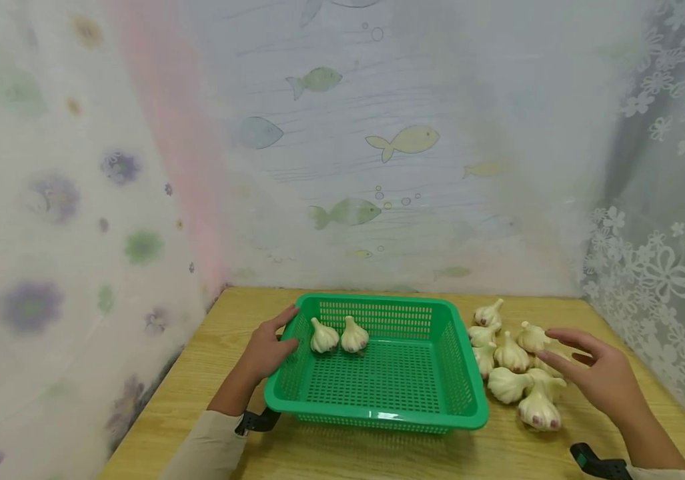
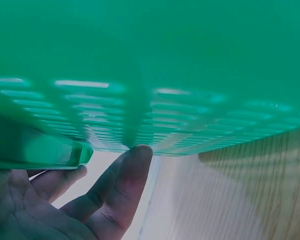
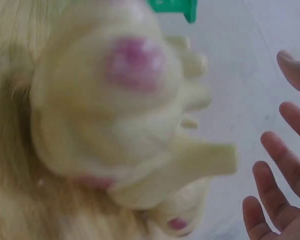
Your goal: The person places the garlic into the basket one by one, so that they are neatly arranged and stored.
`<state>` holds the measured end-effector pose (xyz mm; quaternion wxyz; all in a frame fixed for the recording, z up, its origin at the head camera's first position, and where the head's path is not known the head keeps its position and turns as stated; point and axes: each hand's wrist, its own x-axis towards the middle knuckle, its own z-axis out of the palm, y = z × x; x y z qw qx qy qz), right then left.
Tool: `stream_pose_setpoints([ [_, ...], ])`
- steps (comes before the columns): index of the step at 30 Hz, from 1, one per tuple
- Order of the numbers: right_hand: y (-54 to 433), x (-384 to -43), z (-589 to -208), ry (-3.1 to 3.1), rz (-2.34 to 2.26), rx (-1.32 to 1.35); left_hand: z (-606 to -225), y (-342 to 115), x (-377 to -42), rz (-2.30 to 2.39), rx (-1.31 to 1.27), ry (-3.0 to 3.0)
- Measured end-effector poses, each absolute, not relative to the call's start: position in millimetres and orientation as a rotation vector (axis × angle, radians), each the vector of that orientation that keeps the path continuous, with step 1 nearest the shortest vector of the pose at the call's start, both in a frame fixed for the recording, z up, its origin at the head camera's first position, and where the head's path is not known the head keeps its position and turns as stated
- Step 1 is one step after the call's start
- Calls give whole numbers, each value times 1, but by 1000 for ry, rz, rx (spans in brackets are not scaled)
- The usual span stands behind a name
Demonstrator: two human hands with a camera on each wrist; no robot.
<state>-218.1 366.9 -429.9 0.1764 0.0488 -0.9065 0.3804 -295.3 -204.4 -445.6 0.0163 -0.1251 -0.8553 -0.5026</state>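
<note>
A green plastic basket [image 1: 375,419] with slotted walls stands on the wooden table. Two garlic bulbs, one at the left wall [image 1: 323,337] and one beside it [image 1: 354,335], sit inside it toward the back. My left hand [image 1: 267,350] holds the basket's left rim; the left wrist view shows fingers [image 2: 125,190] against its outer side. To the right of the basket lies a pile of several garlic bulbs [image 1: 511,353]. My right hand [image 1: 603,373] is over the pile's right side, fingers spread, and overlaps a bulb in the head view. In the right wrist view its fingers [image 3: 290,165] hold nothing.
A pale curtain [image 1: 408,253] printed with fish hangs behind the table's back edge. Flowered sheets close in the left [image 1: 78,267] and right [image 1: 666,267] sides. Bare wooden tabletop [image 1: 378,460] shows in front of the basket.
</note>
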Motion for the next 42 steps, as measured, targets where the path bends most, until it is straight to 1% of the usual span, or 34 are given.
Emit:
stream_pose_setpoints([
  [7,393,-215,-451,-2571,1275,-15,-447,-204,-295,-1567,-394,-2661],
  [16,413,-212,-472,-2588,1431,-160,-442,-204,-294,-1550,-359,-2682],
  [19,418,-213,-478,-2545,1480,-136,-441,-205,-294,-1548,-357,-2682],
  [26,428,-214,-490,-2371,1834,-7,-442,-204,-294,-1553,-354,-2688],
  [33,434,-214,-499,-2448,1866,17,-443,-204,-294,-1557,-357,-2690],
  [42,434,-214,-498,-2556,1757,-17,-444,-205,-295,-1560,-360,-2686],
])
